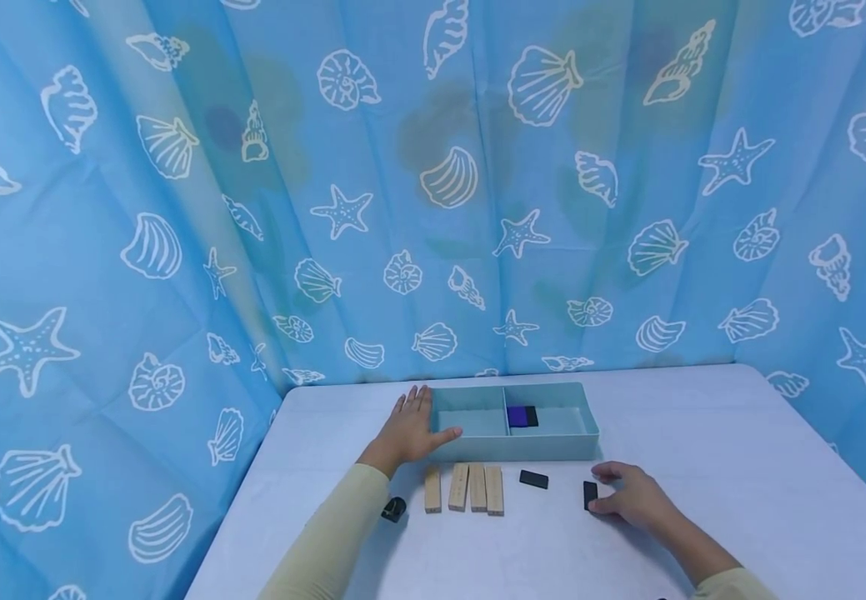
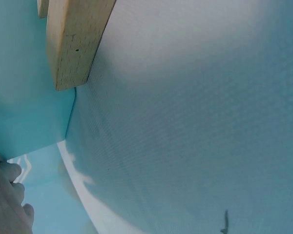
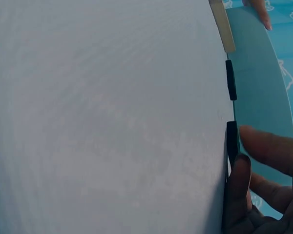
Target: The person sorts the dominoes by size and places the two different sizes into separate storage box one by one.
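Note:
My left hand point(image 1: 408, 427) rests on the left end of a pale blue two-compartment box point(image 1: 515, 448), fingers straight over the rim and thumb along the front edge. In the left wrist view part of that hand point(image 2: 10, 200) shows beside the box wall. At the front right, my right hand point(image 1: 633, 493) is around a small black block point(image 1: 590, 495) on the table. Thumb and forefinger stand spread at its two ends, with the thumb tip right against it in the right wrist view. Another black block point(image 1: 533, 479) lies in front of the box.
Several wooden blocks point(image 1: 458, 487) lie in a row before the box. A purple piece point(image 1: 518, 417) and a black piece point(image 1: 532, 416) sit in its right compartment. A small black object point(image 1: 393, 509) shows by my left sleeve. Behind the white table point(image 1: 523, 558) hangs a shell-patterned blue curtain point(image 1: 402, 317).

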A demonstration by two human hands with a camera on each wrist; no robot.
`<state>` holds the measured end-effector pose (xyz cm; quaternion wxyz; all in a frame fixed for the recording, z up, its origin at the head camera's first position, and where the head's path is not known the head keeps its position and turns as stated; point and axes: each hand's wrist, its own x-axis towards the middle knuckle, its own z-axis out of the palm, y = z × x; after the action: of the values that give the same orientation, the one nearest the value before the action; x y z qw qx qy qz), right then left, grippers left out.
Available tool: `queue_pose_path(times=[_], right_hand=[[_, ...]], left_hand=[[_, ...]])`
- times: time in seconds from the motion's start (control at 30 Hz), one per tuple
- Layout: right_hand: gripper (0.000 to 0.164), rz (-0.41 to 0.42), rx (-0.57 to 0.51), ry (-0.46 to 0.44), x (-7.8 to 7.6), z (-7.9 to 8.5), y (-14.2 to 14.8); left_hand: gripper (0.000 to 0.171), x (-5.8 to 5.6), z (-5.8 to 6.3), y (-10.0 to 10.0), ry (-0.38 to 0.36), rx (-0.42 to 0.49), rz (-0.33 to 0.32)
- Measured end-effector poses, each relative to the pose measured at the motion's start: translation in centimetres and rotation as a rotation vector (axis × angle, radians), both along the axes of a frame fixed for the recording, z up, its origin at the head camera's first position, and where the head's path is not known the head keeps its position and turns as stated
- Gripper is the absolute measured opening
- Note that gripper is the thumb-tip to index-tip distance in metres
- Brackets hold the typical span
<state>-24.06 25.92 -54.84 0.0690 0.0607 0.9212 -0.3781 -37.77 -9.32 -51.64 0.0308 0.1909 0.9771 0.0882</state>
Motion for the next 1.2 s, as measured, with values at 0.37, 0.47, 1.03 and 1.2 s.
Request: queue_pose_path(times=[0.37,0.47,1.03,1.2], right_hand=[[0.057,0.008,0.045,-0.019,-0.38,0.05,-0.18],[0.056,0.000,0.024,-0.015,-0.35,0.00,-0.16],[0.049,-0.061,-0.065,0.010,0.05,0.30,-0.06],[0.058,-0.062,-0.132,0.001,-0.01,0.29,0.33]], left_hand=[[0.106,0.07,0.46,-0.03,0.004,0.012,-0.014],[0.107,0.10,0.33,-0.07,0.001,0.011,-0.009],[0.106,0.20,0.02,0.04,0.005,0.025,0.000],[0.105,0.18,-0.09,0.00,0.002,0.043,0.003]])
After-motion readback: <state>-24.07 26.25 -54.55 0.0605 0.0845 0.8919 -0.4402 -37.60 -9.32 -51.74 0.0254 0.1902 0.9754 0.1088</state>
